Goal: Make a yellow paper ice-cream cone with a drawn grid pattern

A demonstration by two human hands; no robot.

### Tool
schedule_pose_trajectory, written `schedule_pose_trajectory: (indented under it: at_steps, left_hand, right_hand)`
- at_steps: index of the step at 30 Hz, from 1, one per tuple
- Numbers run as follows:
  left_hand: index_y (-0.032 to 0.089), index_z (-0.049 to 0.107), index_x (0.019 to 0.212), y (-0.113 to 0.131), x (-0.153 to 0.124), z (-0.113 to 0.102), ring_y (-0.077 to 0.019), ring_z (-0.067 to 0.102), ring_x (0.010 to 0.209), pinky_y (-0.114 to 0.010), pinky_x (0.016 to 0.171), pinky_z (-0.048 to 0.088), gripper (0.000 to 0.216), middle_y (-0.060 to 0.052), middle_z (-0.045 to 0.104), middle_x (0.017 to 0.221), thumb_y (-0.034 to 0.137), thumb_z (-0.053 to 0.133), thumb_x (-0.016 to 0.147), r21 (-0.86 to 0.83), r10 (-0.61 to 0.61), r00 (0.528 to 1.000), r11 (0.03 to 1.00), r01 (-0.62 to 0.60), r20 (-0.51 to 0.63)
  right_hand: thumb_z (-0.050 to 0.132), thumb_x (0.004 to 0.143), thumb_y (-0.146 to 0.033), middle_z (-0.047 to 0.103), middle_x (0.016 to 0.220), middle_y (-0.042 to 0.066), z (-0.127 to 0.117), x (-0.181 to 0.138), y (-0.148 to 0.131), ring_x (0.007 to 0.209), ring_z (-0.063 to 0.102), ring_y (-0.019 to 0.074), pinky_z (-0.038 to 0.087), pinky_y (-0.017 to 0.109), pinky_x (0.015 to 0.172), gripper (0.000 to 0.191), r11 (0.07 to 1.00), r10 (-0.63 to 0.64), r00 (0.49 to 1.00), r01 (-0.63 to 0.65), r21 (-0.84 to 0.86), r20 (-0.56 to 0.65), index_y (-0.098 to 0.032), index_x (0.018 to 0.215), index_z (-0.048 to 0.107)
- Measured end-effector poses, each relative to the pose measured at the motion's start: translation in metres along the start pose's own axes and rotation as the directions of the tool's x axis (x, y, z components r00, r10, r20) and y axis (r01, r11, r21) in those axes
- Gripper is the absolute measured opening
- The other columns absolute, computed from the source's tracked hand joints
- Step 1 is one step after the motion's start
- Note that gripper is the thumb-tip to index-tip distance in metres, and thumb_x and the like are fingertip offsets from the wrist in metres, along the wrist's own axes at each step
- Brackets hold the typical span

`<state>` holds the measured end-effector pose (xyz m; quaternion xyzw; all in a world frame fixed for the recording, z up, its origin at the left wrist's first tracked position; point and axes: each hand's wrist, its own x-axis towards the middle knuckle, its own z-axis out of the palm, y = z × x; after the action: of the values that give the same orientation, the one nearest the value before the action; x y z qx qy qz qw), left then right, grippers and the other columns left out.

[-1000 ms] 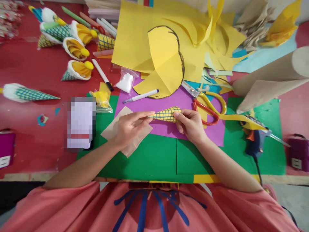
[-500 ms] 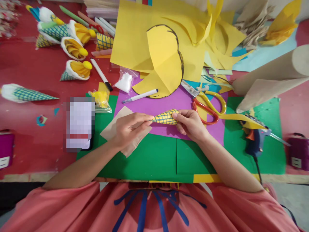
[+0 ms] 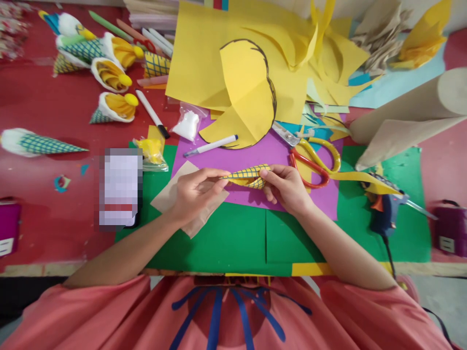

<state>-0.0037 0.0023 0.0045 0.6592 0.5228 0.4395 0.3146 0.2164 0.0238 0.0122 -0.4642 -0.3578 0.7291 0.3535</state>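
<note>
at the far left a finished cone (image 3: 40, 142) lies on the red table (image 3: 54, 228), with a cluster of filled cones (image 3: 109, 73) further back. nearer the middle, a phone (image 3: 120, 187) rests beside a small bag (image 3: 151, 150) of yellow bits. the left hand (image 3: 195, 192) hovers over a brown paper scrap (image 3: 171, 194), thumb and fingers pinched together on the pointed tip of the checked cone (image 3: 248, 176). the cone, yellow with a dark grid and loosely rolled, is held level just above the purple sheet (image 3: 255, 153), where it borders the green sheet (image 3: 226, 238). a white marker (image 3: 211, 145) lies behind it. the right hand (image 3: 288, 187) is clamped on the cone's wide end. scissors (image 3: 317, 163) lie just beyond that hand, and a glue gun (image 3: 383, 209) sits further right.
</note>
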Motion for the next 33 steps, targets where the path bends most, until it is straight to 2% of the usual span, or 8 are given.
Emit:
schedule_pose_trajectory:
  at_steps: [5, 9, 12, 15, 23, 29, 33]
  left_hand:
    - [0.022, 0.071, 0.089, -0.0008, 0.0005, 0.0021, -0.0099, 0.070, 0.075, -0.017, 0.071, 0.058, 0.012, 0.001, 0.074, 0.085, 0.028, 0.071, 0.079, -0.067, -0.072, 0.997, 0.995, 0.072, 0.006]
    - [0.022, 0.069, 0.089, -0.0003, 0.0026, 0.0037, -0.0108, 0.071, 0.070, -0.019, 0.067, 0.059, 0.013, 0.002, 0.073, 0.083, 0.030, 0.070, 0.079, -0.185, -0.198, 0.980, 0.964, 0.194, -0.005]
    - [0.021, 0.068, 0.089, -0.0008, 0.0043, 0.0038, -0.0120, 0.071, 0.068, -0.021, 0.066, 0.060, 0.015, 0.001, 0.073, 0.079, 0.033, 0.070, 0.079, -0.229, -0.256, 0.967, 0.942, 0.247, -0.008]
    - [0.021, 0.068, 0.090, -0.0017, 0.0047, 0.0030, -0.0126, 0.071, 0.068, -0.021, 0.066, 0.060, 0.017, 0.001, 0.073, 0.079, 0.034, 0.071, 0.079, -0.263, -0.256, 0.967, 0.932, 0.250, 0.012]
    - [0.021, 0.070, 0.096, -0.0012, 0.0016, 0.0022, -0.0142, 0.072, 0.070, -0.022, 0.069, 0.061, 0.022, -0.001, 0.075, 0.084, 0.034, 0.071, 0.078, -0.243, -0.264, 0.964, 0.933, 0.265, 0.039]
    - [0.022, 0.071, 0.095, -0.0001, 0.0032, 0.0027, -0.0137, 0.071, 0.069, -0.023, 0.067, 0.060, 0.022, -0.001, 0.074, 0.084, 0.036, 0.070, 0.079, -0.265, -0.268, 0.963, 0.927, 0.265, 0.025]
    - [0.024, 0.072, 0.095, -0.0011, 0.0063, 0.0013, -0.0113, 0.070, 0.069, -0.020, 0.065, 0.058, 0.019, 0.000, 0.074, 0.082, 0.035, 0.068, 0.081, -0.261, -0.233, 0.972, 0.939, 0.226, 0.001]
  right_hand:
    - [0.070, 0.078, -0.041, 0.056, 0.040, -0.004, 0.0001, -0.0002, 0.0008, 0.028, 0.043, 0.0046, 0.031, 0.015, 0.030, 0.029, 1.000, -0.026, 1.000, 0.026, -0.007, 0.001, -0.014, 0.073, 0.061]
    - [0.067, 0.076, -0.053, 0.067, 0.065, 0.000, 0.0011, -0.0010, 0.0018, 0.033, 0.051, 0.0057, 0.037, 0.018, 0.031, 0.039, 0.994, -0.112, 0.994, 0.112, -0.017, -0.018, -0.014, 0.086, 0.065]
    - [0.075, 0.071, -0.045, 0.066, 0.069, -0.001, 0.0027, -0.0010, 0.0019, 0.034, 0.049, 0.0035, 0.036, 0.017, 0.032, 0.034, 0.988, -0.135, 0.991, 0.133, -0.077, -0.014, -0.015, 0.083, 0.065]
    - [0.076, 0.071, -0.039, 0.061, 0.060, -0.004, 0.0041, -0.0005, 0.0019, 0.033, 0.046, 0.0028, 0.033, 0.016, 0.032, 0.028, 0.987, -0.131, 0.990, 0.124, -0.104, -0.056, -0.015, 0.075, 0.063]
    - [0.074, 0.074, -0.038, 0.061, 0.056, -0.004, 0.0041, 0.0011, 0.0023, 0.033, 0.046, 0.0035, 0.032, 0.016, 0.031, 0.025, 0.988, -0.132, 0.985, 0.122, -0.092, -0.111, -0.016, 0.076, 0.063]
    - [0.073, 0.075, -0.038, 0.061, 0.061, -0.004, 0.0027, 0.0001, 0.0053, 0.033, 0.046, 0.0029, 0.030, 0.017, 0.031, 0.024, 0.984, -0.167, 0.983, 0.162, -0.076, -0.072, -0.017, 0.078, 0.063]
    - [0.069, 0.078, -0.040, 0.065, 0.068, -0.001, 0.0035, -0.0050, 0.0038, 0.040, 0.049, 0.0046, 0.036, 0.019, 0.037, 0.023, 0.941, -0.261, 0.965, 0.255, -0.222, 0.000, -0.018, 0.082, 0.066]
